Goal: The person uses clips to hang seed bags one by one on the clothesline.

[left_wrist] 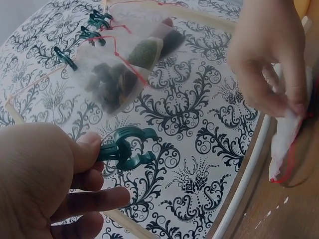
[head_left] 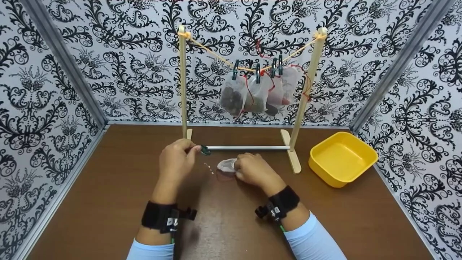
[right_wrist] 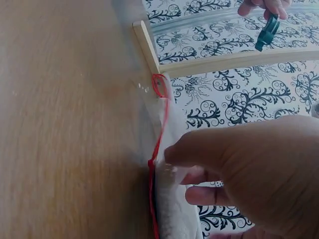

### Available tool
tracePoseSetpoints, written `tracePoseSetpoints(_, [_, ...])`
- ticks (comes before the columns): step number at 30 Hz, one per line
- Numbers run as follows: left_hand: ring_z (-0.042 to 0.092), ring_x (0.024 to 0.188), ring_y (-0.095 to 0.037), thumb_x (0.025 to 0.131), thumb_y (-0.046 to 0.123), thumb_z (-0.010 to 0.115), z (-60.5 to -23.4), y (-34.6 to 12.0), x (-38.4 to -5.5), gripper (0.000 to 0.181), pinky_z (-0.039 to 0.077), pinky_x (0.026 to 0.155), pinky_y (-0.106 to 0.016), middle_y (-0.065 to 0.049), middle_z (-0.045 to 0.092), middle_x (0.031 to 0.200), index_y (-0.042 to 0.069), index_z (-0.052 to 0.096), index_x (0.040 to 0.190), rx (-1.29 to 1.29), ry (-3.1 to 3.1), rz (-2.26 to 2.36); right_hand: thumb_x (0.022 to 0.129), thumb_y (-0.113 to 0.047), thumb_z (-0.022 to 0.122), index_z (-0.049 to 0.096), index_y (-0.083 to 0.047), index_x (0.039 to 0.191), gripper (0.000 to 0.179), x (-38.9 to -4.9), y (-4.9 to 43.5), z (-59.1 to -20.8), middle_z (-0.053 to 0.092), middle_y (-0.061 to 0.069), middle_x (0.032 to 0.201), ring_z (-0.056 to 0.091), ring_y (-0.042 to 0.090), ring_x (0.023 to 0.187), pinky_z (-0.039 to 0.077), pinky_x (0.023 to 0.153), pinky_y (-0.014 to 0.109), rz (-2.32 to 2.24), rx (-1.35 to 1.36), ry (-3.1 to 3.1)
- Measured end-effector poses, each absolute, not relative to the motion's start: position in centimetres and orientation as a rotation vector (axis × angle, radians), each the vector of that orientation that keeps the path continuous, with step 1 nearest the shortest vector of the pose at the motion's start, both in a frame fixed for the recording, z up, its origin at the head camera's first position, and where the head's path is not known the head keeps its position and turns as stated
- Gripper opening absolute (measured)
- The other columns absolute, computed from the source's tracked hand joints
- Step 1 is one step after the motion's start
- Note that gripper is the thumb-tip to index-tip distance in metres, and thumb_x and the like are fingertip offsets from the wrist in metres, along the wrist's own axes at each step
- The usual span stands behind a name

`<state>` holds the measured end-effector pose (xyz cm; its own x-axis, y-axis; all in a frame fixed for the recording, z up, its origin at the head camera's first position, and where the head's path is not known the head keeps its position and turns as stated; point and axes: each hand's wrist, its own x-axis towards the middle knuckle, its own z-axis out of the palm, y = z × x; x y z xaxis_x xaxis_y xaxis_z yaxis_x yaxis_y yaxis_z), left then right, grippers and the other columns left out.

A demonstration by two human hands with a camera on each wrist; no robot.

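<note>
My left hand point(head_left: 176, 159) pinches a dark green plastic clip point(left_wrist: 112, 152) by its handles, between thumb and forefinger. In the left wrist view the clip's jaws stand apart with nothing between them. Close to the table, my right hand point(head_left: 256, 170) pinches a small white mesh bag point(head_left: 225, 165) between thumb and fingers. A red drawstring point(right_wrist: 151, 199) runs along the bag's edge. What the bag contains is hidden. Behind both hands, several similar filled mesh bags point(head_left: 231, 96) hang from an orange cord point(head_left: 214, 54), held by green clips point(head_left: 258, 73).
Two wooden posts point(head_left: 183, 86) on flat feet carry the cord. A white rod point(head_left: 249, 147) joins them near the table point(head_left: 108, 202). To the right stands a yellow basin point(head_left: 341, 177). Small white bits point(head_left: 209, 168) lie between the hands. Patterned walls enclose the table's back and sides.
</note>
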<state>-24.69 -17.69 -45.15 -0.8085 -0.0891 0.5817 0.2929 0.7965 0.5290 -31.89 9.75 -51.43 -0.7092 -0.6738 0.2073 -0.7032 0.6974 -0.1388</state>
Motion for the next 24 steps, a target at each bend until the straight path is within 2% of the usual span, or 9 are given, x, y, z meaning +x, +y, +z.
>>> tracePoseSetpoints(2, [0.080, 0.082, -0.034, 0.100, 0.022, 0.087, -45.0, -17.6, -24.7, 0.016, 0.063, 0.075, -0.056, -0.009, 0.083, 0.093, 0.008, 0.082, 0.093, -0.150, -2.376, -0.832, 0.095, -0.016, 0.080, 0.075, -0.015, 0.085, 0.011, -32.0, 9.9, -51.1, 0.076, 0.004, 0.093, 0.073, 0.032, 0.087, 0.062, 0.079, 0.055, 0.324, 1.120, -2.705])
tracePoseSetpoints(4, [0.081, 0.083, -0.035, 0.100, 0.022, 0.087, -45.0, -17.6, -24.7, 0.016, 0.063, 0.074, -0.056, -0.009, 0.083, 0.093, 0.008, 0.082, 0.093, -0.149, -2.372, -0.830, 0.094, -0.016, 0.078, 0.072, -0.015, 0.085, 0.011, -32.0, 10.0, -50.8, 0.076, 0.003, 0.088, 0.073, 0.031, 0.081, 0.061, 0.073, 0.052, 0.348, 1.098, -2.656])
tracePoseSetpoints(11, [0.079, 0.079, -0.034, 0.100, 0.022, 0.088, -44.8, -17.3, -25.0, 0.016, 0.061, 0.071, -0.057, -0.008, 0.083, 0.092, 0.009, 0.082, 0.092, -0.153, -2.356, -0.821, 0.096, -0.016, 0.078, 0.079, -0.011, 0.096, 0.005, -32.0, 10.4, -49.3, 0.079, 0.004, 0.094, 0.076, 0.029, 0.083, 0.064, 0.079, 0.050, 0.542, 0.987, -2.584])
tracePoseSetpoints(16, [0.078, 0.078, -0.036, 0.099, 0.026, 0.088, -44.7, -17.2, -25.0, 0.018, 0.061, 0.070, -0.058, -0.008, 0.083, 0.092, 0.010, 0.082, 0.092, -0.131, -2.377, -0.817, 0.104, -0.017, 0.078, 0.079, -0.007, 0.101, 0.010, -31.8, 9.9, -47.6, 0.081, 0.008, 0.098, 0.078, 0.029, 0.088, 0.066, 0.084, 0.050, 0.724, 0.922, -2.622])
tracePoseSetpoints(20, [0.079, 0.080, -0.035, 0.100, 0.025, 0.087, -44.7, -17.6, -24.9, 0.017, 0.061, 0.072, -0.057, -0.008, 0.084, 0.095, 0.010, 0.083, 0.094, -0.114, -2.379, -0.829, 0.108, -0.021, 0.077, 0.078, -0.007, 0.100, 0.016, -31.6, 9.0, -45.3, 0.080, 0.010, 0.099, 0.076, 0.030, 0.093, 0.066, 0.089, 0.049, 0.793, 0.906, -2.586])
tracePoseSetpoints(24, [0.080, 0.083, -0.035, 0.100, 0.023, 0.087, -44.5, -18.2, -24.6, 0.014, 0.062, 0.076, -0.058, -0.008, 0.084, 0.097, 0.010, 0.084, 0.097, -0.096, -2.370, -0.837, 0.108, -0.021, 0.075, 0.077, -0.005, 0.098, 0.020, -31.6, 7.6, -41.5, 0.077, 0.013, 0.097, 0.071, 0.033, 0.094, 0.063, 0.088, 0.050, 0.757, 0.925, -2.446])
